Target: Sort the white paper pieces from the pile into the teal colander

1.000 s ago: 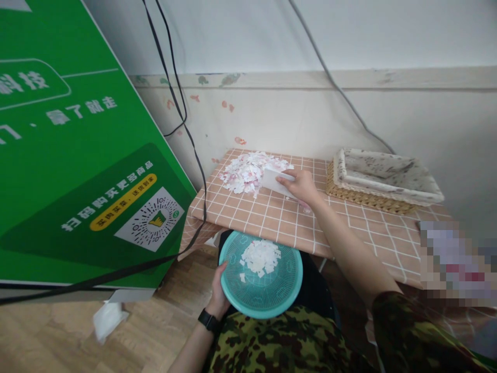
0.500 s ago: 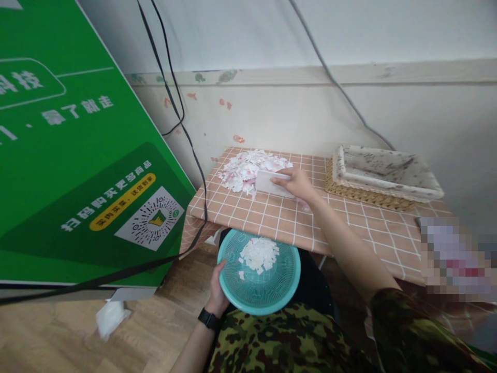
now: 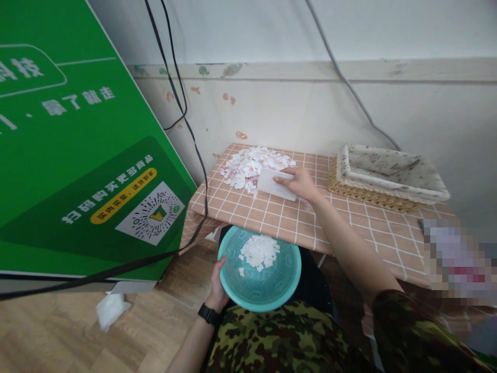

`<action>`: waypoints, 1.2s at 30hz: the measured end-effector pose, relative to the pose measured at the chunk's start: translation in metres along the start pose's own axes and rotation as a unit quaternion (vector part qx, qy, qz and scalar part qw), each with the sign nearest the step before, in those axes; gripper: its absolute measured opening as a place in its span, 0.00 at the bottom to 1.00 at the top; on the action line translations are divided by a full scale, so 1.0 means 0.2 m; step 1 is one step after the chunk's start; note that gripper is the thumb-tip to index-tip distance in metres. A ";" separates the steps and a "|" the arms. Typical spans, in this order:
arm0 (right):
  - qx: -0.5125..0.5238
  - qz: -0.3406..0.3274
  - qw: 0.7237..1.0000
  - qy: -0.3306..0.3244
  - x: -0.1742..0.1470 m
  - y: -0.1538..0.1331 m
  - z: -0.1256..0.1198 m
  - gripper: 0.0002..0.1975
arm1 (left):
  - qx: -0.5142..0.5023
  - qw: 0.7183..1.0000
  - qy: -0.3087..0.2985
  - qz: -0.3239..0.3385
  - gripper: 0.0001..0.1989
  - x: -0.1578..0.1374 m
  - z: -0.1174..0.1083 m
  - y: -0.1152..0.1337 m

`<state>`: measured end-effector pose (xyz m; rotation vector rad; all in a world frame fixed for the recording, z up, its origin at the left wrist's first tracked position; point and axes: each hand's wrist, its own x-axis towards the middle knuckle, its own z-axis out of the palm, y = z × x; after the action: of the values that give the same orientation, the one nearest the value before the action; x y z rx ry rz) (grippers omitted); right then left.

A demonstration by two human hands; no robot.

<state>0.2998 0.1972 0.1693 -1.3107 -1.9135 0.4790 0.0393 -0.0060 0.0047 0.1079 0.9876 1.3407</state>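
My right hand is closed on a flat white card, its edge tilted against the tabletop. The card stands at the right front of a heap of torn white and pinkish paper scraps on the checked tablecloth. Low in front of me, my left hand grips the left rim of a round turquoise plastic basket. More small white paper pieces lie inside it, close to the table's front edge. Some pinkish scraps show just behind my right wrist.
A lined wicker basket stands on the table's right part. Beside it lies a blurred-out item. A green printed panel fills the left, with a black strap hanging in front. A white plastic bag is on the floor.
The view has shifted slightly. The card is tilted a little more, while my right hand stays at the heap's edge. My left hand still holds the turquoise basket.
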 end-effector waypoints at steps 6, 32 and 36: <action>0.040 0.013 0.999 -0.019 -0.01 -0.03 -0.01 0.13 | 0.006 1.000 0.010 0.004 0.11 -0.01 0.02 0.01; 0.027 -0.007 0.997 -0.075 -0.03 -0.09 -0.01 0.13 | -0.004 1.000 -0.017 -0.002 0.12 0.03 -0.04 -0.01; -0.027 -0.002 0.999 -0.025 -0.02 -0.06 -0.02 0.13 | -0.010 1.000 -0.023 -0.006 0.13 0.03 -0.04 -0.01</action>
<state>0.2960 0.1883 0.1783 -1.3397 -1.9826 0.4660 0.0345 -0.0052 -0.0049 0.1182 0.9346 1.3308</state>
